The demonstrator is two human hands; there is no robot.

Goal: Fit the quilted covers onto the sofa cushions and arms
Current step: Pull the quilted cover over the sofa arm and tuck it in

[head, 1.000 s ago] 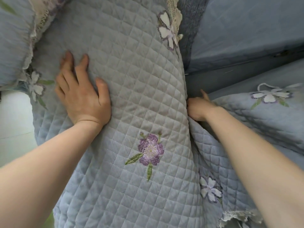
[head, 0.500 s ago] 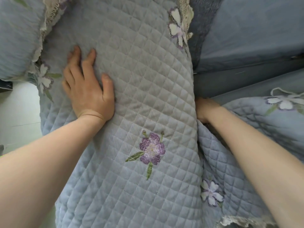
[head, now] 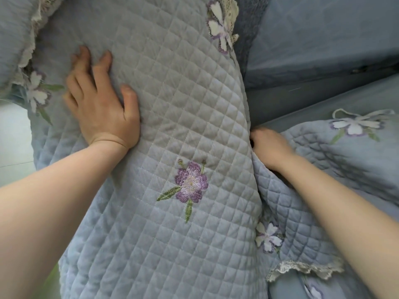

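Two quilted covers show: the arm cover (head: 172, 100) drapes over the sofa arm, and the seat cover (head: 323, 160) lies rumpled on the seat cushion (head: 356, 98) beside it. The left hand (head: 101, 104) presses flat on the arm cover, fingers spread, grip released. The right hand (head: 269, 145) is pushed into the crease between arm and seat. Its fingers are hidden, so I cannot tell its grip.
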